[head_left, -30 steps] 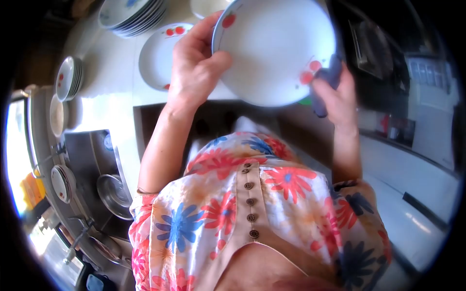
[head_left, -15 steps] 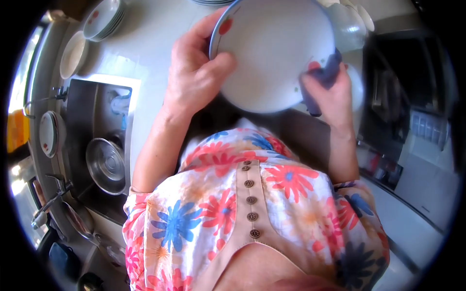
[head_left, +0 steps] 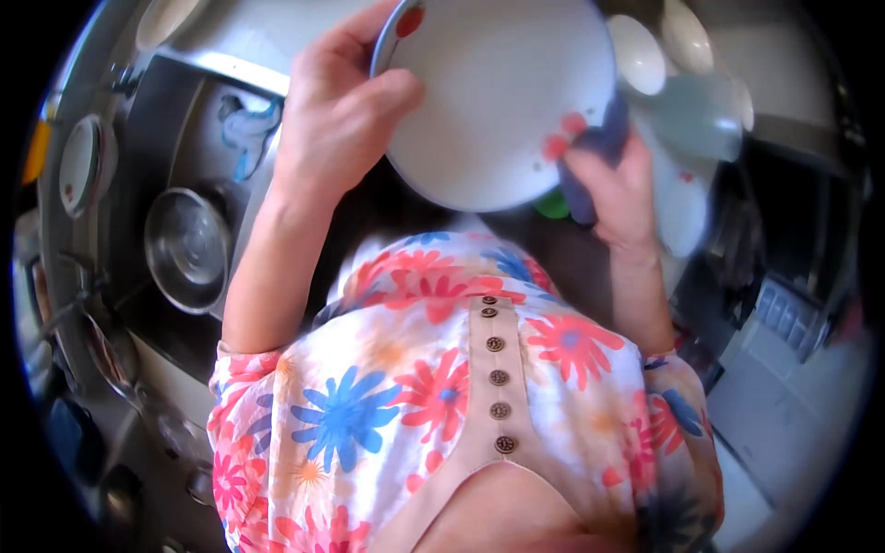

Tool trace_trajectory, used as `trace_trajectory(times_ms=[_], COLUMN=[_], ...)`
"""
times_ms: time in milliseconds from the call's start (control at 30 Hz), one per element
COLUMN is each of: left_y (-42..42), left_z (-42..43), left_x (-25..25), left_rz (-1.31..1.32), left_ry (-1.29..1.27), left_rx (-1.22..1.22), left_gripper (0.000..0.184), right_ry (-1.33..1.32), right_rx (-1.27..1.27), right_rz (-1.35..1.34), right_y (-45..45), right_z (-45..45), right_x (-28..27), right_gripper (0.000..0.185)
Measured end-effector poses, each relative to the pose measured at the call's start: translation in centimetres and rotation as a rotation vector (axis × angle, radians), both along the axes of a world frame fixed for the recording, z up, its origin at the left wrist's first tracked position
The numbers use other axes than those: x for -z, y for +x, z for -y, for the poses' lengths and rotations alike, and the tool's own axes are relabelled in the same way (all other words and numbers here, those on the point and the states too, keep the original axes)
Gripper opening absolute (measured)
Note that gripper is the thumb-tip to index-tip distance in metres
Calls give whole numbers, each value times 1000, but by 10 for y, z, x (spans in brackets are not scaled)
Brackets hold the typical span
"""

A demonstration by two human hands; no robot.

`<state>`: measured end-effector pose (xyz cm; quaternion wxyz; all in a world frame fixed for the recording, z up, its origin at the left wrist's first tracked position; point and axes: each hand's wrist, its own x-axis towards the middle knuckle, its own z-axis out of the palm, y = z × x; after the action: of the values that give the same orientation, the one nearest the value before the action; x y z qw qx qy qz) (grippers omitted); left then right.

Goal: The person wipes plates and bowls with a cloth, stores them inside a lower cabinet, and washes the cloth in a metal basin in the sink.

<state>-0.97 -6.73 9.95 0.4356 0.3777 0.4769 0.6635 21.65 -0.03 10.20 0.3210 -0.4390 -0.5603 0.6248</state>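
Hands (head_left: 339, 111) grip plate (head_left: 498, 97); dark cloth (head_left: 599, 152) at rim.

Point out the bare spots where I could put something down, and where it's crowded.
The best bare patch looks to be the pale counter between the upper-left bowl and the left hand, bordering the sink. It's crowded past the right hand: white bowls and a translucent container sit close together.
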Motion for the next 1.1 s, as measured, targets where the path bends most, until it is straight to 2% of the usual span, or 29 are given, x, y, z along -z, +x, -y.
trace_trajectory(times_ms=[67,200,300,400,500,800,900,1100], left_y=[-7,-19,-32,-32,-36,-41,-43,-45], left_z=[8,23,32,38,39,38,35,35], left_x=[4,2,8,8,8,14,21,26], left_rz=[31,308,243,337,262,308,360,321], left_ry=[-14,-3,29,-1,10,-86,6,-31], left_rx=[-50,-2,39,-57,-60,-63,-52,-55], left_gripper=[40,43,43,42,43,44,44,44], right_ry=[29,17,-19,68,25,-83,-66,-32], right_rx=[-36,-124,-161,-218,-191,-164,-182,-184], right_rz=[134,149,91,203,228,197,171,210], right_y=[-16,-41,-57,-64,-72,-72,-75,-71], right_z=[3,8,11,10,10,6,8,3], right_x=[7,14,11,19,19,26,24,31], right_gripper=[33,45,46,43,40,35,33,32])
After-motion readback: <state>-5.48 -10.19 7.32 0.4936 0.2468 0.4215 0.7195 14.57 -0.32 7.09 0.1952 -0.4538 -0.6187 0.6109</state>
